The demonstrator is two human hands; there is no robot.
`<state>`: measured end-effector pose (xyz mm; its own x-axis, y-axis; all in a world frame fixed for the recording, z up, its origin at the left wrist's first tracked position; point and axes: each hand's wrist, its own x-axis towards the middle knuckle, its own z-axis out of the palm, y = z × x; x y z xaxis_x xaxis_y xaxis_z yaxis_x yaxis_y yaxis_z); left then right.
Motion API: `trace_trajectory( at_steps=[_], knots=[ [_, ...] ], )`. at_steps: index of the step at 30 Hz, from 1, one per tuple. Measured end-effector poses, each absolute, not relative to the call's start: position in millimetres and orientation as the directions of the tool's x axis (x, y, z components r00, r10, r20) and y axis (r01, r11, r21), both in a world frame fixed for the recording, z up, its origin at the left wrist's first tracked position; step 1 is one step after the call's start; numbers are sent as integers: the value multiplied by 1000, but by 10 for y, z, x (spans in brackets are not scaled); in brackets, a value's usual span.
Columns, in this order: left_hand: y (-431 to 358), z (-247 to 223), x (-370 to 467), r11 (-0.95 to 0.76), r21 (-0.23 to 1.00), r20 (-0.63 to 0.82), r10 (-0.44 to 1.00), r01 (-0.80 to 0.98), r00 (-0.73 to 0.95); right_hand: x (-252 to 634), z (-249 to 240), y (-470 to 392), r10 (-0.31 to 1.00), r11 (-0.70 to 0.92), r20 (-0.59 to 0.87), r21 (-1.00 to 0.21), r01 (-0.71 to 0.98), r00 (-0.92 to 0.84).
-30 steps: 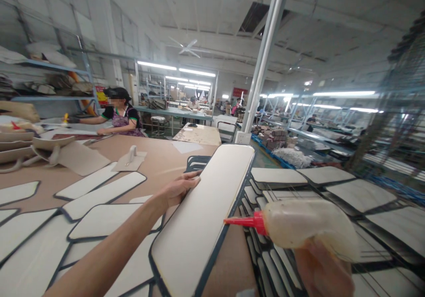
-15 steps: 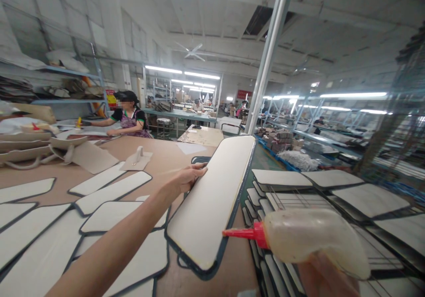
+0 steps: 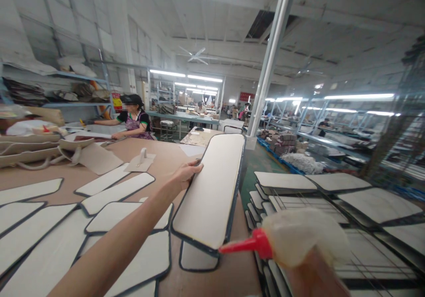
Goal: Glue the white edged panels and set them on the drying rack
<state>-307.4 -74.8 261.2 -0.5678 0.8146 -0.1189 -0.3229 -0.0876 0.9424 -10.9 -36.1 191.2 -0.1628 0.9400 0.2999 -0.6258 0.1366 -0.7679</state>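
My left hand [image 3: 188, 174] grips the left edge of a long cream panel [image 3: 212, 190] with rounded corners and a dark border, thumb on its face. The panel is tilted up above the table. My right hand [image 3: 315, 272], partly cut off by the lower edge, is wrapped round a cloudy squeeze bottle [image 3: 302, 235]. The bottle's red nozzle [image 3: 244, 245] points left, its tip at the panel's lower right corner. A yellowish line runs along parts of the panel's edge. Under the raised panel, another dark-edged panel [image 3: 197, 258] lies on the brown table [image 3: 172, 281].
Several similar panels [image 3: 116, 193] overlap across the table's left side. Beige bag parts [image 3: 99, 155] lie at the back left. To the right, racks hold layered panels [image 3: 285, 180]. A metal post [image 3: 270, 58] rises beyond the table. A co-worker [image 3: 136, 120] sits across it.
The nozzle tip has moved down the panel's right edge to its lower corner. The panel has turned a little more upright, showing more of the panel beneath it.
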Motion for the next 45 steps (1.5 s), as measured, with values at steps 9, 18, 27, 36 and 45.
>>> trace_trajectory(
  at_steps=[9, 18, 27, 36, 45],
  knots=[
    [-942, 2371, -2636, -54, 971, -75, 859, -234, -506, -369, 2486, 327, 875, 429, 466, -625, -652, 130],
    [-1035, 2460, -2333, -25, 946, -48, 975, -322, -216, -37, 2237, 486, 905, 384, 406, -663, -643, 122],
    [-808, 2337, -2353, 23, 958, -110, 950, -285, -293, 267, 1797, -219, 925, 100, 298, -790, -605, -236],
    [-717, 2375, -2085, 14, 970, -14, 1000, -243, -1, 320, 2348, 495, 878, 477, 400, -683, -553, 263],
    [-549, 2344, -2404, 29, 978, -28, 1000, -208, 8, 303, 2277, 57, 928, 351, 349, -704, -617, 130]
  ],
)
